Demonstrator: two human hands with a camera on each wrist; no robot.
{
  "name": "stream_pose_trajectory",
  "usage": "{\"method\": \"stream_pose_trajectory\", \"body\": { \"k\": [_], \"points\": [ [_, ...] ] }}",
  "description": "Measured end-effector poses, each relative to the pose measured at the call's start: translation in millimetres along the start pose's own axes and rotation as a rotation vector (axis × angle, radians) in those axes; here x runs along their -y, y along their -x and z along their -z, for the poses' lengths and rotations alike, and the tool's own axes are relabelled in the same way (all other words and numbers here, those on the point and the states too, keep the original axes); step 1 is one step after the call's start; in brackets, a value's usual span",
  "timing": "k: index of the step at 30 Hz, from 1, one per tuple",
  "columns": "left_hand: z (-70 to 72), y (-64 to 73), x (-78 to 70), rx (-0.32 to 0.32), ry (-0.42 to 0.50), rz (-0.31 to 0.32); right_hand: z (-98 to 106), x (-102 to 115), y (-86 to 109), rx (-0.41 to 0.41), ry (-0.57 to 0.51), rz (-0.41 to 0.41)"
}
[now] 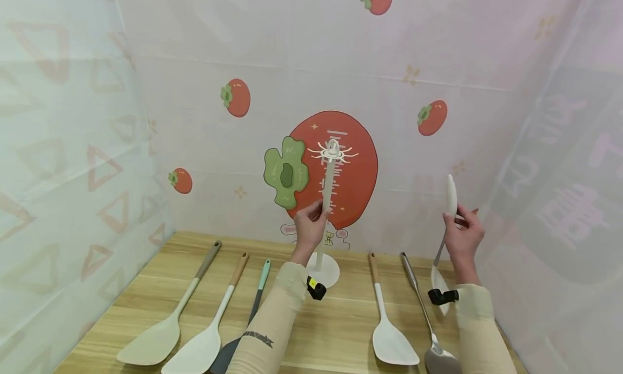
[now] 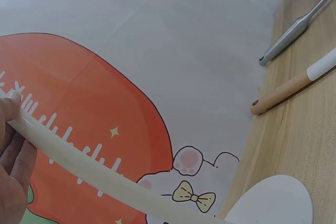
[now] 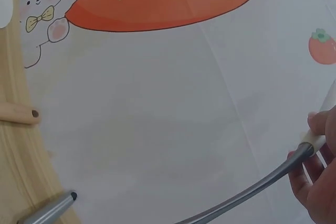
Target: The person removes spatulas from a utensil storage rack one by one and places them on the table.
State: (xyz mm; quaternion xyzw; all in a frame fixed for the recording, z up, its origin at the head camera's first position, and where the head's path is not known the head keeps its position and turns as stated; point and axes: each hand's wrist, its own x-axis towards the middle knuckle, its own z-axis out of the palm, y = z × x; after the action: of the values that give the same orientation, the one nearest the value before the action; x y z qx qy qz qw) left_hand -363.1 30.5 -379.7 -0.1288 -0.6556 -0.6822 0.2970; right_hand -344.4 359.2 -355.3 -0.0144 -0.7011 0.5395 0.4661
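Note:
A white utensil stand (image 1: 328, 185) rises from a round base (image 1: 332, 274), with a ring of curved hooks (image 1: 333, 152) on top. My left hand (image 1: 310, 229) pinches its post between thumb and fingers, as the left wrist view also shows on the pale post (image 2: 86, 166). At the right, my right hand (image 1: 464, 241) holds a white-handled cooking utensil upright by the handle (image 1: 452, 194). Its grey metal shaft (image 3: 252, 190) leads down to a white head (image 1: 438, 279), partly hidden behind the wrist camera.
On the wooden table (image 1: 336, 320), left, lie a beige turner (image 1: 153, 341), a white turner (image 1: 199, 349) and a dark turner with a mint handle (image 1: 263, 274). Right lie another white turner (image 1: 391, 341) and a metal ladle-like utensil (image 1: 440, 360). A printed cloth (image 1: 311, 87) stands behind.

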Motion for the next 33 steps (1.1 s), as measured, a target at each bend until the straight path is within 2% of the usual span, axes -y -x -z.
{"method": "stream_pose_trajectory", "body": {
  "k": [5,8,12,15,26,33],
  "points": [
    [-0.6,-0.7,0.2,0.011,0.007,-0.006,6.9,-23.2,-5.5,-0.032,0.039,-0.033],
    [-0.3,-1.8,-1.1,0.020,0.015,-0.008,13.1,-17.6,-3.0,-0.038,0.044,-0.038],
    [-1.9,-6.8,21.9,0.021,0.012,0.002,20.9,-24.7,-2.4,-0.035,0.050,-0.063],
    [-2.8,-10.6,40.3,0.016,0.004,0.021,25.2,-40.5,-4.7,-0.037,0.067,-0.078],
    [-1.8,-8.7,41.0,0.016,0.046,0.011,44.9,-49.4,2.3,-0.058,0.119,-0.126],
    [-0.8,-9.6,39.4,0.015,0.018,0.026,56.1,-60.5,7.9,-0.042,0.154,-0.152]
  ]
}}
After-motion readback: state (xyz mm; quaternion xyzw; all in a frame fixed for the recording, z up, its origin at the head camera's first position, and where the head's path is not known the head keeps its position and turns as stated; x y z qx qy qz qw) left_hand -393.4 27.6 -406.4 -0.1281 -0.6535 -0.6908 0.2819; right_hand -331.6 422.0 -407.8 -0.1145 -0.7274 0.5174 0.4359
